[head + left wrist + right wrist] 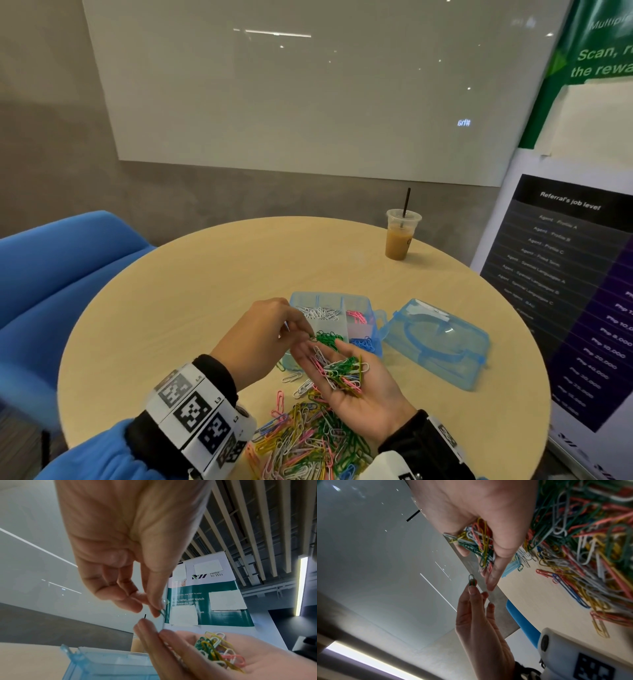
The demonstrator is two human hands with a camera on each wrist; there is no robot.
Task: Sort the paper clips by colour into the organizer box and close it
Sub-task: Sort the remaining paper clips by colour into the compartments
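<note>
Sorting underway, box lid off.
Left hand pinches a green paper clip; right hand cups mixed clips; big pile remains unsorted.

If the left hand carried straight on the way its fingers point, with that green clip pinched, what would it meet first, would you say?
Most likely the green clips already in the organizer box, just beyond the left hand and its pinched green clip. The right hand's fingertips lie close beside that line; depth is unclear.
</note>
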